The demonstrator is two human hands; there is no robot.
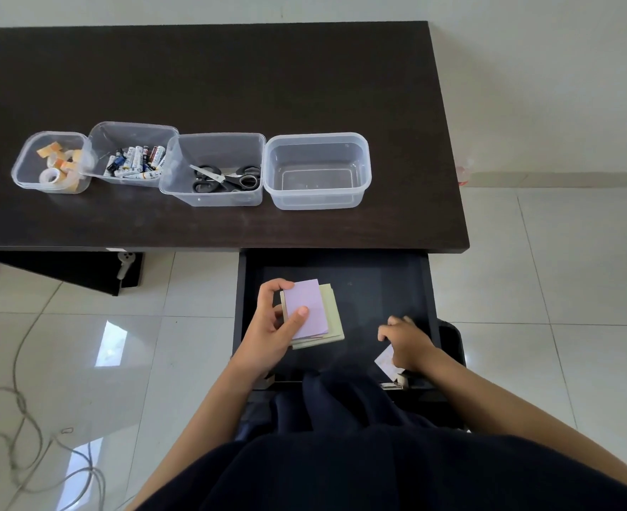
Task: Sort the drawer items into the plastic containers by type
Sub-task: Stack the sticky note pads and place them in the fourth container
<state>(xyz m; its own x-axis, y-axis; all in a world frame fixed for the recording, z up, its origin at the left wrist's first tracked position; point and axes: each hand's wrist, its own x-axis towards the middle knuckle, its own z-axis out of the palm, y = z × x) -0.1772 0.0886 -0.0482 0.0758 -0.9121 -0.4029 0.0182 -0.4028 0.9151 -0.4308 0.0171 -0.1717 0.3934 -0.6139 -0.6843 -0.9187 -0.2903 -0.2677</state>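
Note:
The black drawer is pulled out under the dark table. My left hand holds a stack of sticky note pads over it, a lilac pad on top of pale green ones. My right hand is down at the drawer's right front corner, fingers curled over a small pale pad. Whether it grips that pad is unclear. On the table stand a tape-roll container, a battery container, a scissors container and an empty container.
The dark table runs across the upper view, its right edge near the wall. White tiled floor surrounds it, with loose cables at lower left. My dark clothing covers the bottom of the view and the drawer's front edge.

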